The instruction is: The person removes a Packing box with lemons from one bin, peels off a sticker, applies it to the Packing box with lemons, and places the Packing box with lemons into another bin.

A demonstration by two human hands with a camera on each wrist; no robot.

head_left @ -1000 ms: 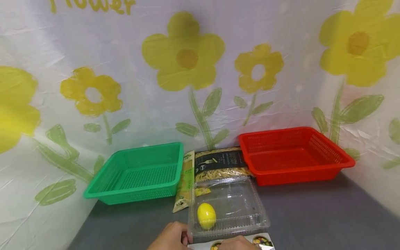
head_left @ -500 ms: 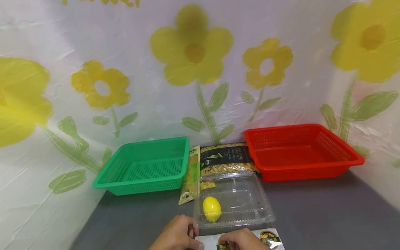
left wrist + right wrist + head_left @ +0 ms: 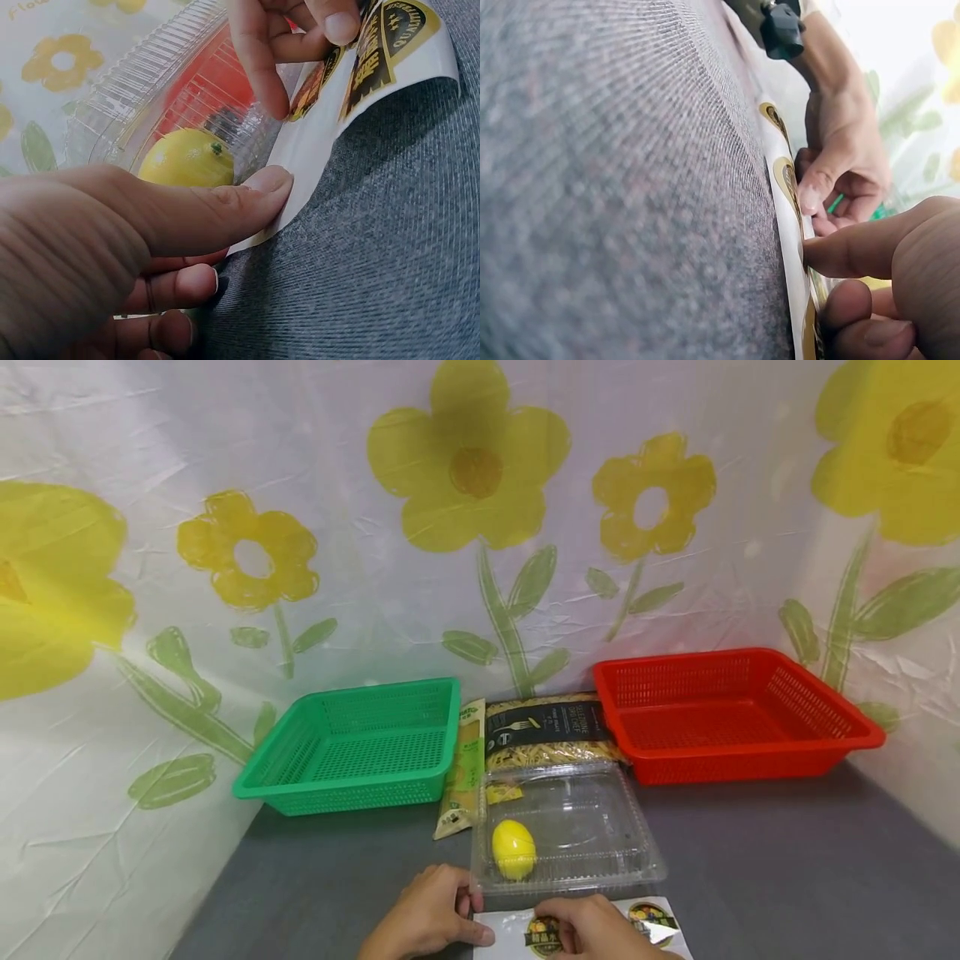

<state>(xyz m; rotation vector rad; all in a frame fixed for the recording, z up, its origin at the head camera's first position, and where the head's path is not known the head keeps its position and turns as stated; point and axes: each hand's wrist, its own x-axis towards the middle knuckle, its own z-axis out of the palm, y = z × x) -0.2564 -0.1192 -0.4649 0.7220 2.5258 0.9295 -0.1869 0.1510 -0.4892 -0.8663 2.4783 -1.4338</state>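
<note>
A white sheet of round stickers (image 3: 507, 935) with black and gold prints lies near the front. My left hand (image 3: 431, 906) pinches its left end; in the left wrist view the thumb (image 3: 251, 199) lies on top of the sheet. My right hand (image 3: 600, 931) is bent over a sticker (image 3: 542, 935), a fingertip (image 3: 814, 253) touching its face while other fingers curl beside it. Whether these fingers pinch the sticker, I cannot tell. Just beyond both hands stands a clear plastic container (image 3: 581, 868) with a yellow lemon (image 3: 513, 850) showing at its left side.
At the back left is a green basket (image 3: 345, 793), with a red basket (image 3: 757, 764) at the back right. Between them lie a narrow food packet (image 3: 459, 802) and a pasta bag (image 3: 551, 727). A flower-printed curtain (image 3: 360, 635) closes off the back.
The head view has tilted down, so more of the sheet and hands shows. My left hand keeps its place at the sheet's end; my right fingers stay at the same sticker.
</note>
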